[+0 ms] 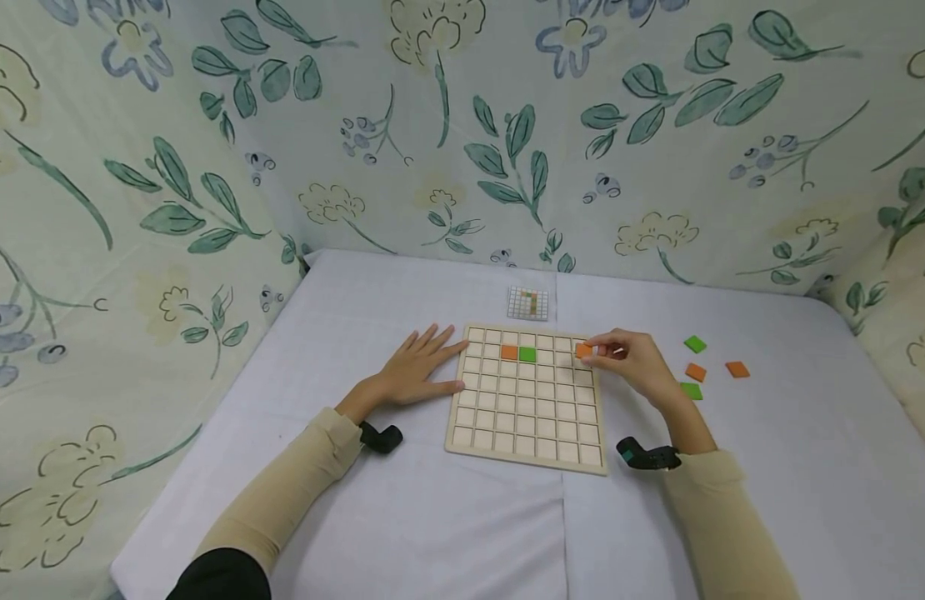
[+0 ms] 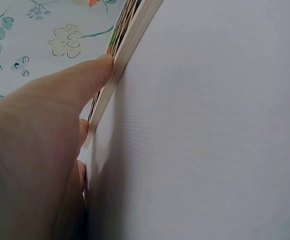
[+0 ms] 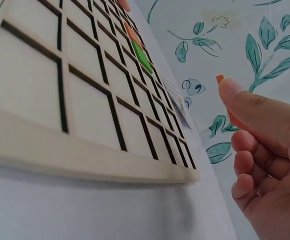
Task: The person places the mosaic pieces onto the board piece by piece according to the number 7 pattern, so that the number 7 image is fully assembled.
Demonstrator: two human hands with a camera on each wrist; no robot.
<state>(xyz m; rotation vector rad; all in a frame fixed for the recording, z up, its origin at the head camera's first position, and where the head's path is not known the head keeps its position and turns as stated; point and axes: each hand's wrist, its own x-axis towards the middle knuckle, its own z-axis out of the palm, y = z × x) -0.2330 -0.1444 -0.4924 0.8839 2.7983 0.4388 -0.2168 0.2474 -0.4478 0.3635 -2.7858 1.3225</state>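
A wooden grid board [image 1: 526, 408] lies on the white-covered table. In its second row from the back sit an orange tile [image 1: 510, 352] and, right beside it, a green tile [image 1: 527, 355]. My left hand [image 1: 413, 371] rests at the board's left edge with fingers spread, the thumb and a fingertip touching the frame. Between thumb and fingers my right hand [image 1: 633, 360] pinches another orange tile [image 1: 583, 351], held over the board's right side near the back corner. The right wrist view shows this tile [image 3: 233, 119] mostly covered by the thumb.
Behind the board lies a small card [image 1: 527, 303] printed with a coloured grid pattern. To the right are loose tiles: a green one [image 1: 695, 343], an orange one [image 1: 696, 372], another orange one [image 1: 737, 369] and a green one [image 1: 691, 391]. Floral cloth [image 1: 462, 167] hangs behind the table.
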